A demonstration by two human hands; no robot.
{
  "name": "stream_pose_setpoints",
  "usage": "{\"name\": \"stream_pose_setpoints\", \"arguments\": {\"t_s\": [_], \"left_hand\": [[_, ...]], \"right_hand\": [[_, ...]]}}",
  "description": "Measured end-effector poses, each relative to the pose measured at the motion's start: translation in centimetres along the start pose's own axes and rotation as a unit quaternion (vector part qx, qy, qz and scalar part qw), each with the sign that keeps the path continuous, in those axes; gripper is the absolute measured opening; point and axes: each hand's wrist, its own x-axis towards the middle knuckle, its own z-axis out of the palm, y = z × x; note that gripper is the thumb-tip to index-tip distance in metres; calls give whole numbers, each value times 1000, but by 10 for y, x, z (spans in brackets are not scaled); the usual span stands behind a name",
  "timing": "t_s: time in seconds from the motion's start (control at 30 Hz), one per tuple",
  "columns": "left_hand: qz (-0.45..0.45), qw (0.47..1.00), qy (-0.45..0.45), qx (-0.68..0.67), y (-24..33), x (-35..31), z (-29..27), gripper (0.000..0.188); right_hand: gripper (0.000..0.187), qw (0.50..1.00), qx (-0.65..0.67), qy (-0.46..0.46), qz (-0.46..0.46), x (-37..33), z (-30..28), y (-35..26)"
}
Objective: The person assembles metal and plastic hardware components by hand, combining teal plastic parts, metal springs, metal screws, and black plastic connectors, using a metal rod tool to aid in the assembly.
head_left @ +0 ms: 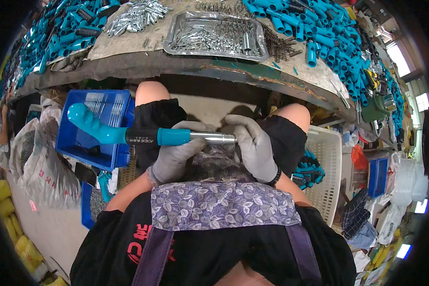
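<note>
Across my lap lies a teal and black hand tool (143,136) with a curved pistol-style grip, held level with the grip pointing left. A silver metal shaft (213,137) sticks out of its right end. My left hand (175,155), in a grey glove, is closed around the teal collar and the start of the shaft. At the shaft's far tip, my gloved right hand (256,148) is closed on the end with thumb and fingers. Whether a small part sits inside those right fingers is hidden.
Ahead, the cloth-covered workbench (128,45) bears a metal tray (214,53) of small parts, springs (281,45) and piles of teal tubes (314,33). A blue bin (64,126) stands at my left, a white crate (330,157) at my right. White sacks (45,167) sit farther left.
</note>
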Motion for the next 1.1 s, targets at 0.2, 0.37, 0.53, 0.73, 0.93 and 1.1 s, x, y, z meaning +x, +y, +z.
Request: {"name": "stream_pose_setpoints", "arguments": {"t_s": [0.2,0.37,0.53,0.73,0.93,1.1], "left_hand": [[-2,1000,23,0,1,1,1,33],[-58,994,72,-52,-2,-4,3,34],[-35,998,28,32,-4,1,0,31],[-65,995,59,-51,10,-2,12,31],[-28,996,44,-67,1,-2,10,30],[-58,985,0,160,7,14,7,25]], "right_hand": [[27,999,-7,-35,-38,1,-6,11],[27,993,-79,-26,-84,3,-5,7],[36,985,-109,-57,-122,6,-13,15],[41,974,-188,-34,-121,6,-11,10],[43,958,-192,-11,-213,9,-2,6],[56,961,40,-202,183,25,-36,24]]}}
